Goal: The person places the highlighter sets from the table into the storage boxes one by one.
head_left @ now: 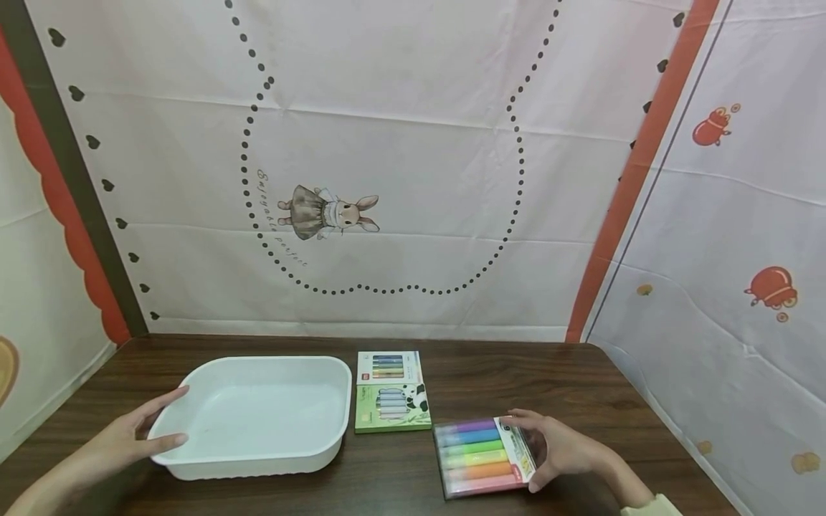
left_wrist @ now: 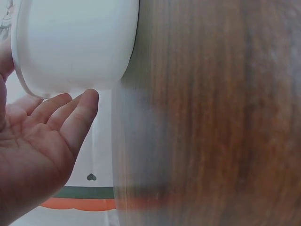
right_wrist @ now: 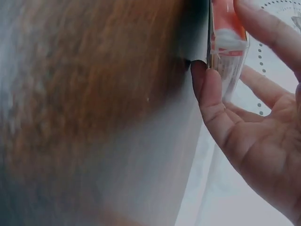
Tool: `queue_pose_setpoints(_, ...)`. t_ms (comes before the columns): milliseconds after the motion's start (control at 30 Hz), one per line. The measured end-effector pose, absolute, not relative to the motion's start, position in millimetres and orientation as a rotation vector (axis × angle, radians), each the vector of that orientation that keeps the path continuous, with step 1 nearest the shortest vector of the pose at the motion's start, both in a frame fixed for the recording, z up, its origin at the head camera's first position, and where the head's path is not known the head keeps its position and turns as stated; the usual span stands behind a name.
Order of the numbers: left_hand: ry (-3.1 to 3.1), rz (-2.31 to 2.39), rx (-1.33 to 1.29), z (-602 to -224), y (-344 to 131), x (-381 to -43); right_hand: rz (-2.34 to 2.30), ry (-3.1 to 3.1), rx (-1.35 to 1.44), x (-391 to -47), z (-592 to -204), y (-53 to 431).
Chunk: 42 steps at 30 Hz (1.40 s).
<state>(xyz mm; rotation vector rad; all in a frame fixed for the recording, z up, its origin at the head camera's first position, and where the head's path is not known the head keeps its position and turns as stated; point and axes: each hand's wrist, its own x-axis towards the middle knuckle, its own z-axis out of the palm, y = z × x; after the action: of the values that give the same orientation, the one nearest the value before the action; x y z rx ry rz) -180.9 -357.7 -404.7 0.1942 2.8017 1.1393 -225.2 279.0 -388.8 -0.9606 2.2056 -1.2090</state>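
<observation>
A white plastic basin [head_left: 258,423] stands on the table's left side. My left hand [head_left: 145,423] holds its left end, thumb over the rim and fingers against the outer wall [left_wrist: 70,61]. At the front right lies a clear flat pack of highlighters [head_left: 477,455] in a row of several colours, purple to pink. My right hand [head_left: 561,448] grips its right end, the fingers at the far corner and the thumb at the near corner. In the right wrist view, fingertips [right_wrist: 214,87] press against the pack's edge [right_wrist: 230,47].
Right of the basin lie a green box with a panda [head_left: 393,408] and a white box of coloured sticks [head_left: 387,367], edge to edge. The dark wooden table [head_left: 529,373] is bordered by a printed cloth [head_left: 413,158] at the back and sides.
</observation>
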Motion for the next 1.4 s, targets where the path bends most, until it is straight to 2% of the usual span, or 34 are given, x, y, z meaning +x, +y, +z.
queue_pose_setpoints(833,2.823,1.116,0.203,-405.9,-358.6,-180.4,-1.534,2.022,-0.624,-223.5,-389.5,287.3)
queue_pose_setpoints(1400,2.826,1.137,0.203,-407.1,-358.2,-180.1,-1.662,1.885,-0.564,-221.5,-396.0,290.4)
